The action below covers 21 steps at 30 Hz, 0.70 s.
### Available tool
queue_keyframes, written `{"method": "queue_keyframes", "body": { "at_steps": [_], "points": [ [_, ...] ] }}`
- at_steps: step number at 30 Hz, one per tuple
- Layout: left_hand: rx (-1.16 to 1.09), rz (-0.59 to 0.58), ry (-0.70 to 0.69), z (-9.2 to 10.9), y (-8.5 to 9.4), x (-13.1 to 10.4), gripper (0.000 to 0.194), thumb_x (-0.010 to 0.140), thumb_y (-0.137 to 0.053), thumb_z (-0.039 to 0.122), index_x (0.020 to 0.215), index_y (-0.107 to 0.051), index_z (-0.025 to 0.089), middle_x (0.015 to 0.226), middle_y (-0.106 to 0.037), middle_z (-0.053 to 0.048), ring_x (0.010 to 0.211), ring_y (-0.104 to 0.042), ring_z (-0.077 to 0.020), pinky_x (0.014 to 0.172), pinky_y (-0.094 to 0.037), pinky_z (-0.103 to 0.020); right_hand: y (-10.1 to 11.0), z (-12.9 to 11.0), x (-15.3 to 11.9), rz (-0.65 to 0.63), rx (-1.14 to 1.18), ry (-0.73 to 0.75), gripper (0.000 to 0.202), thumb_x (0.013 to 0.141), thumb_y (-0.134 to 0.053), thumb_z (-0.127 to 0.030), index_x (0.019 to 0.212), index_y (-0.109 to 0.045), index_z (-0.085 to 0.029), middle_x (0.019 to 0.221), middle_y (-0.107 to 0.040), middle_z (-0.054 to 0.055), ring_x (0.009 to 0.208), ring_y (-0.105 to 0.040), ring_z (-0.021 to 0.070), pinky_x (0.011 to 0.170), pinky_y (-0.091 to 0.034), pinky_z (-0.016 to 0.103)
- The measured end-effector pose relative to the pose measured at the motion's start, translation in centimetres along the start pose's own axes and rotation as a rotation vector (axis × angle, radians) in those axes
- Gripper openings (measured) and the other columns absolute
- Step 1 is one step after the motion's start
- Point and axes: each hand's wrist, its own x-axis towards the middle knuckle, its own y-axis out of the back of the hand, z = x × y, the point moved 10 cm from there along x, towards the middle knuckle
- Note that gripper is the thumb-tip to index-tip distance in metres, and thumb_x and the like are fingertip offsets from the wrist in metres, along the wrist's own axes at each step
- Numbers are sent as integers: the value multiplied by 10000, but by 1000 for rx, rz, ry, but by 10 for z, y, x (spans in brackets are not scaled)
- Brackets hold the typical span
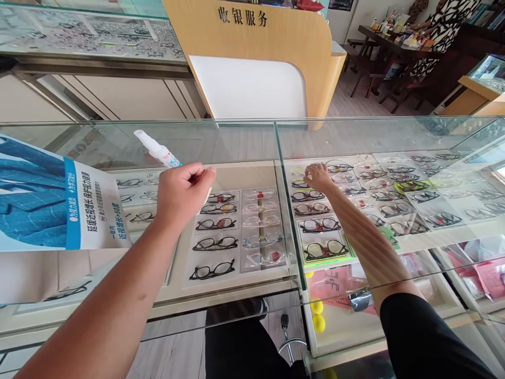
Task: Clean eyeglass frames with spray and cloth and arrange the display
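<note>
My left hand (183, 192) is closed in a fist above the glass counter. It grips a small white bottle (158, 150) with red and blue print, tilted with its narrow end up and to the left. A sliver of something white shows under the fist. Farther right, my right hand (319, 178) reaches over the counter, empty as far as I can see, with its fingers bent downward and slightly apart. Its fingertips are above a column of dark-framed eyeglasses (310, 209); whether they touch the glass I cannot tell. More eyeglasses (215, 242) lie in rows under the glass below my left hand.
A printed sign (98, 210) stands on the left of the counter. Beyond is a wooden cashier desk (260, 31). Open drawers (343, 329) below hold pink packets (329, 287) and yellow balls (317, 322). A person in a patterned garment (453, 23) is by a far table (398, 45).
</note>
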Motion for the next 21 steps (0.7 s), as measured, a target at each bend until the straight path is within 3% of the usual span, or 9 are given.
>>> {"method": "queue_keyframes", "body": {
  "at_steps": [4,10,17,21],
  "points": [
    [-11,6,-6,0,1,0,500,913,-660,360,626,-270,234,609,-230,47,634,-225,-128,625,-208,-360,-7,5,12,-9,8,-51,214,979,-614,-319,1118,-728,-202,1241,-801,189,1344,-612,394,1353,-324,674],
    [13,-25,10,0,0,-1,521,946,-670,319,622,-272,232,611,-238,50,635,-242,-126,633,-228,-356,-13,4,19,-27,1,-41,285,990,-594,-371,1165,-728,-190,1226,-810,210,1406,-587,449,1402,-205,743],
    [-2,-23,-33,1,-1,-1,528,972,-683,307,628,-288,242,610,-240,64,626,-240,-109,613,-221,-357,-13,-10,18,-58,-18,41,285,962,-556,-258,1155,-758,-203,1208,-834,197,1506,-570,403,1432,-175,698],
    [-23,-21,-49,0,-2,0,534,972,-682,314,628,-279,247,613,-234,63,619,-230,-110,606,-213,-369,-12,-13,15,-54,-26,47,292,961,-563,-283,1157,-761,-195,1186,-834,195,1531,-541,411,1430,-178,696]
  ]
}}
